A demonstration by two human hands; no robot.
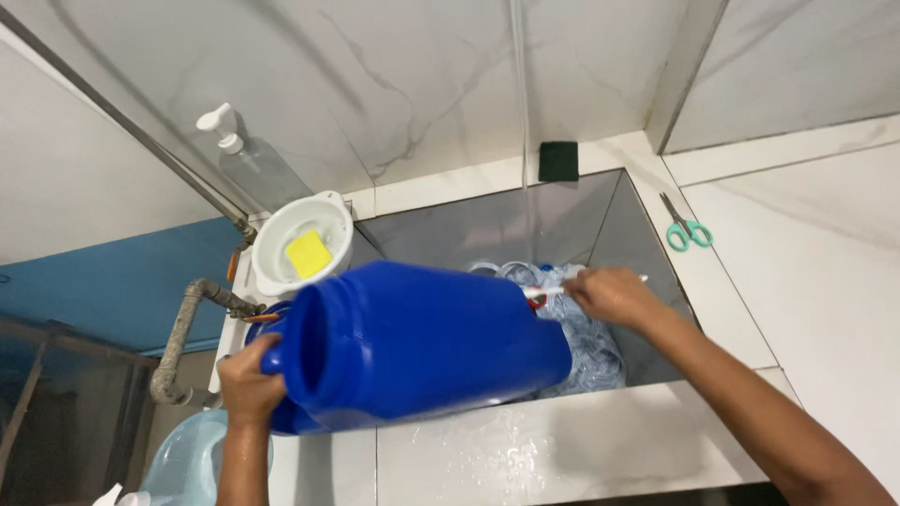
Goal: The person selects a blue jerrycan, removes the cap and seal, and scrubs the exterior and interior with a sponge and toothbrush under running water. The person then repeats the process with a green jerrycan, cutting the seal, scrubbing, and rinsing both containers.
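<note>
Head view looks down on one large blue plastic jug [422, 342], tipped on its side across the front edge of a grey stone sink [487, 220], its open mouth turned toward the left. The left hand [248, 379] is closed around the jug's handle at the mouth end. The right hand [609, 295] pinches a thin white stick-like handle [548, 291] just beside the jug's base, over a heap of pale blue cloth [586, 342] lying in the sink.

The wet white ledge [562, 440] under the jug looks slippery; held by one hand only, the jug could roll or slide off the edge, and anything left inside could spill out to the left.

Around it: one white bowl [302, 242] holding one yellow sponge [308, 253], one clear pump bottle [253, 159], one dark green scouring pad [559, 160], one pair of green-handled scissors [687, 230], one pale blue basin [192, 459] below.
</note>
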